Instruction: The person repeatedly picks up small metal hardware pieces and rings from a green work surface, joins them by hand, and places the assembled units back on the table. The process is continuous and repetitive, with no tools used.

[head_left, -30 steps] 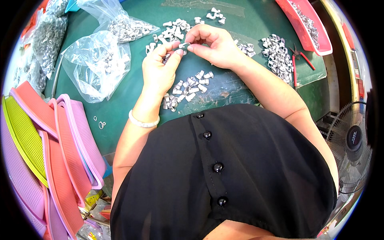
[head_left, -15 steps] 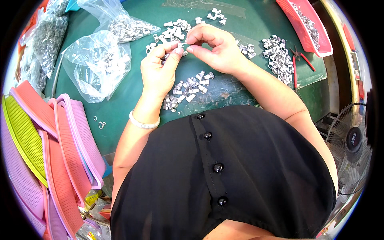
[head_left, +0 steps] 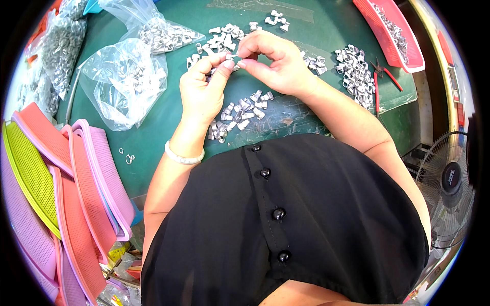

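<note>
My left hand pinches a small silvery metal piece between thumb and forefinger. Close against it on the right, my right hand has thumb and forefinger closed at the same spot, on something too small to make out. Under and beyond my fingers lies a pile of small metal clip-like pieces. Nearer to me, a second group of such pieces is spread on the green table. Another pile lies to the right of my right forearm.
Red-handled pliers rest beside the right pile. A pink basket of metal parts stands at the far right. Clear plastic bags with pieces lie left. Stacked coloured baskets lean at the near left; a fan stands right.
My hands stay almost in place, the fingertips still together. My right fingers have shifted very slightly; the piles look the same.
</note>
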`<state>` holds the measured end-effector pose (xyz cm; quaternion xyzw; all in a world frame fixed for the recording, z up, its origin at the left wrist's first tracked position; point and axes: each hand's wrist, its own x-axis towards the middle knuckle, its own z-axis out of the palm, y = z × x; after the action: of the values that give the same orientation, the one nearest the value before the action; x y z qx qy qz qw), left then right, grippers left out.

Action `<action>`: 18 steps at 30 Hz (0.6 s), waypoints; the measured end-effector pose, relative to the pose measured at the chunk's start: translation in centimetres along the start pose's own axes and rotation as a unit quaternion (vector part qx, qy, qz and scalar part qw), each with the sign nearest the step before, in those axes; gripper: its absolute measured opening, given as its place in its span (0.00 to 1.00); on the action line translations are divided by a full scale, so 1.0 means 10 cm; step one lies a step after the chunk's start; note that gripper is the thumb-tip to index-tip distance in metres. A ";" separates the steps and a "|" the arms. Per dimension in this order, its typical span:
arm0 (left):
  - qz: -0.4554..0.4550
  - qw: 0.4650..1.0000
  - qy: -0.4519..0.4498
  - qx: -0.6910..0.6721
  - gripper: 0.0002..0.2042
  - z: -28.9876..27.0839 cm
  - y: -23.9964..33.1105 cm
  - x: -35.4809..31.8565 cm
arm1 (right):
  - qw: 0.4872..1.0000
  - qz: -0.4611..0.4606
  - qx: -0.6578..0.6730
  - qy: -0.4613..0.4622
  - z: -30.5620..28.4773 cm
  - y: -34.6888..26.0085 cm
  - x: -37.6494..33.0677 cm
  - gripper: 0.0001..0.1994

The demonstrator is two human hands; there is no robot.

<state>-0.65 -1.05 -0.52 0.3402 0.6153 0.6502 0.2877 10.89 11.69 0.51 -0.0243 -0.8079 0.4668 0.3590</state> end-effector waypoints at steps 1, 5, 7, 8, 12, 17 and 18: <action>-0.002 1.000 -0.001 0.001 0.09 0.00 0.00 0.00 | 1.000 0.004 -0.003 -0.013 -0.01 0.00 0.00 0.07; -0.004 1.000 -0.003 0.009 0.09 -0.01 0.00 0.00 | 0.999 0.009 -0.013 -0.038 -0.04 -0.03 -0.01 0.08; -0.002 1.000 -0.005 0.015 0.09 -0.01 0.02 0.01 | 0.999 0.020 -0.008 -0.039 -0.04 -0.03 0.00 0.08; -0.002 1.000 -0.008 0.018 0.08 -0.03 0.04 0.02 | 0.999 0.032 -0.002 -0.040 -0.04 -0.02 0.00 0.07; -0.032 0.999 0.020 -0.013 0.08 -0.14 0.01 0.09 | 0.985 0.112 0.018 -0.131 -0.12 0.01 -0.01 0.06; -0.055 0.997 0.041 -0.041 0.07 -0.20 0.00 0.13 | 0.936 0.108 0.017 -0.335 -0.14 -0.08 0.03 0.06; -0.056 0.997 0.040 -0.035 0.07 -0.19 0.00 0.13 | 0.942 0.115 0.018 -0.315 -0.14 -0.09 0.03 0.06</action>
<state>-2.96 -1.23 -0.41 0.2684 0.6211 0.6675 0.3110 11.78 12.31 1.75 0.0379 -0.8630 0.5029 0.0302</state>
